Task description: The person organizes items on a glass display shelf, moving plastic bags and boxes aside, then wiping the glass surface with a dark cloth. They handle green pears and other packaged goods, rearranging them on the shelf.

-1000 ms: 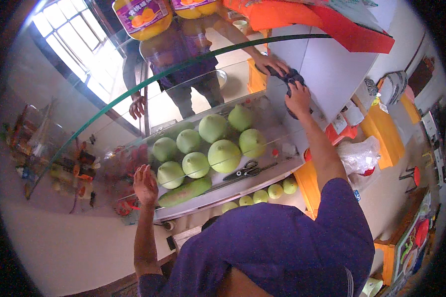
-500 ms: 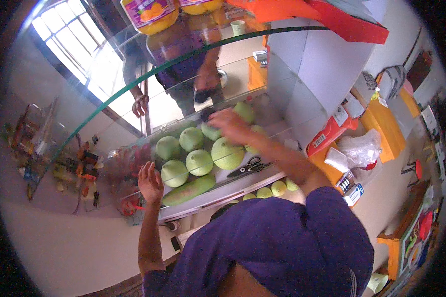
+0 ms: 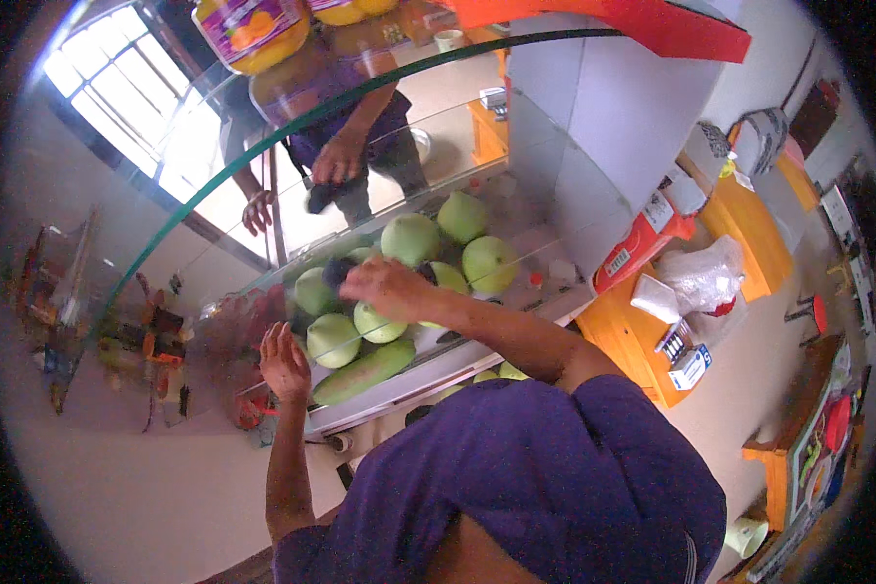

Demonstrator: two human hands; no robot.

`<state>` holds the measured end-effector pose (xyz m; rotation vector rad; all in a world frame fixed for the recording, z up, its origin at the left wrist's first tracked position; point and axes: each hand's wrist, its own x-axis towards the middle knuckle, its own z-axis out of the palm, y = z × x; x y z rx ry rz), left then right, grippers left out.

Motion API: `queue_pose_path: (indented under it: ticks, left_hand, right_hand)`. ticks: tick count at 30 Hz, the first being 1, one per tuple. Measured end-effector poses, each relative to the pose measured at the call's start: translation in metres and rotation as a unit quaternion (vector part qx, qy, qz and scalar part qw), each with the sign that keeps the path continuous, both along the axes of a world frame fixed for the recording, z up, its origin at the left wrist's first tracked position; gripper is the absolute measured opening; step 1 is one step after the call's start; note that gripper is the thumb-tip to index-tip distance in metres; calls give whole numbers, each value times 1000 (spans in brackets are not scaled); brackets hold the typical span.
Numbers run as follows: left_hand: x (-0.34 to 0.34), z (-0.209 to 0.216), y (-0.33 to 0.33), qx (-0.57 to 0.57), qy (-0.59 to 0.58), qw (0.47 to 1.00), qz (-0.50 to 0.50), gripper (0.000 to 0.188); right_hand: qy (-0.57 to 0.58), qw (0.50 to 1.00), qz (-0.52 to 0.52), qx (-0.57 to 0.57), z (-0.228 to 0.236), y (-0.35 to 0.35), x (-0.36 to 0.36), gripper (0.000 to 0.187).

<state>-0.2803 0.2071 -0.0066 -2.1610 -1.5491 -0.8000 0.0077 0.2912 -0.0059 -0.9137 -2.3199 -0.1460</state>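
My right hand (image 3: 389, 289) is closed round a small dark cloth (image 3: 338, 273), low over the round green melons (image 3: 409, 238) in the glass case. Its forearm crosses the case and hides some of the melons. My left hand (image 3: 284, 364), fingers stretched out, is at the left end of the case beside a pale round melon (image 3: 333, 340); whether it touches the glass I cannot tell. A long green melon (image 3: 365, 373) lies along the near edge. The mirrored back of the case shows both arms and the dark cloth again.
A curved glass shelf (image 3: 360, 95) spans above, carrying jars of orange fruit (image 3: 253, 34) and a red box (image 3: 594, 15). To the right, an orange wooden bench (image 3: 613, 350) holds a red box (image 3: 638, 248), a clear plastic bag (image 3: 701, 275) and small cartons (image 3: 689, 368).
My right hand has swept left and nearer with the dark cloth, from the back melons to the left ones. The right-hand melons show now; the scissors are mostly covered. My left hand stays about put.
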Motion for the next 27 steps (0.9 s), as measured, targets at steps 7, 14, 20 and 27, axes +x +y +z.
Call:
queue_pose_path:
  ticks: [7, 14, 20, 27]
  left_hand:
    - [5, -1, -3, 18, -3, 1000, -9, 27]
    - [4, -1, 2, -6, 16, 1000, 4, 27]
    - [1, -2, 1, -10, -1, 1000, 0, 27]
    - [4, -3, 2, -43, -31, 999, 13, 34]
  right_hand:
    - [132, 954, -262, -68, 32, 8, 264, 22]
    - [158, 900, -398, -84, 3, -8, 168, 21]
    - [37, 999, -1, -13, 35, -24, 182, 31]
    - [128, 849, -512, -10, 14, 10, 287, 35]
